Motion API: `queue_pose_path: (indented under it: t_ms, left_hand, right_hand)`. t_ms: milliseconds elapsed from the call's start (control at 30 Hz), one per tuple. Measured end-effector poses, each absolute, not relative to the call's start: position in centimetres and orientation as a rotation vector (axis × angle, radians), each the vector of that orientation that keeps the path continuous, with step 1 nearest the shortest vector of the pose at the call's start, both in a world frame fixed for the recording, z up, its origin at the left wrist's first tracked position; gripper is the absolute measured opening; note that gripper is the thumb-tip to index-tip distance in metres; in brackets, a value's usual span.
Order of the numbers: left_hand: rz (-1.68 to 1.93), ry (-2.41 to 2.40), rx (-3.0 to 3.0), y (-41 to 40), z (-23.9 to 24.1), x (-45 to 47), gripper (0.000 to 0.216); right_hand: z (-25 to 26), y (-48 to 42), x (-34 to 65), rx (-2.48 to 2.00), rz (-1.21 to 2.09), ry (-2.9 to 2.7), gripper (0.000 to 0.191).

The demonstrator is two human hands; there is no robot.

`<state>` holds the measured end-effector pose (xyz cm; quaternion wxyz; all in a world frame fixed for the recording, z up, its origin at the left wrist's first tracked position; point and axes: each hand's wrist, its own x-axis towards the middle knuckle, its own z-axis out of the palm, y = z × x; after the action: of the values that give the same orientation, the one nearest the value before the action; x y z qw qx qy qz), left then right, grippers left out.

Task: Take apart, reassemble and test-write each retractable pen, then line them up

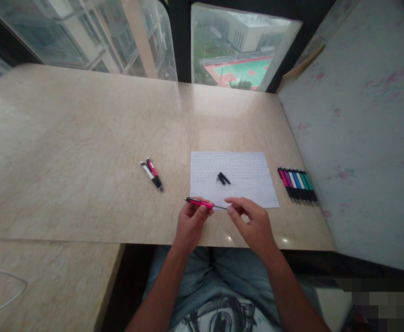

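My left hand grips the pink barrel of a ballpoint pen, its black clip end pointing left. A thin dark refill sticks out of the barrel's open right end. At the refill's far tip are the thumb and fingers of my right hand, closed on it. Just beyond the hands, small black pen grips lie on a sheet of handwritten paper. Whether a small spring is among them is too small to tell.
Two pens, one white and one pink, lie left of the paper. A row of several coloured pens lies at the right, near the wall. The stone-patterned table reaches back to the windows. A white cable rests at lower left.
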<state>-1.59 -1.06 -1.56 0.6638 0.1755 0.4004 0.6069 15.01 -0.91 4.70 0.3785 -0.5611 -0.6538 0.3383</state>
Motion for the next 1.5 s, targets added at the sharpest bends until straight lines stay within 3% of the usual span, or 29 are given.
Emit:
queue_pose_path:
  t_ms: [167,400,600,833,1333,1500]
  left_hand:
    - [1.401,0.871,0.223,-0.6,-1.1,-1.8,0.024]
    - [1.403,0.849,0.2,-0.6,-1.1,-1.8,0.023]
    - [1.406,0.824,0.217,-0.7,-1.4,-1.8,0.023]
    - [1.393,0.842,0.236,-0.7,-1.4,-1.7,0.02]
    - [1.395,0.865,0.241,-0.7,-1.4,-1.7,0.021]
    - [1.397,0.869,0.243,-0.6,-1.2,-1.7,0.019]
  right_hand:
    - [3.9,0.1,15.6,-1.413,1.016,-1.609,0.028]
    - [0.1,6.2,17.4,-1.638,0.468,-1.95,0.029]
    - [-0.7,8.8,17.4,-1.72,0.427,-2.214,0.039]
    - [-0.5,9.0,16.9,-1.777,0.341,-2.33,0.031]
    - [-1.3,9.0,16.9,-1.687,0.31,-2.176,0.018]
    - [-0.3,7.0,17.3,-1.638,0.572,-1.839,0.019]
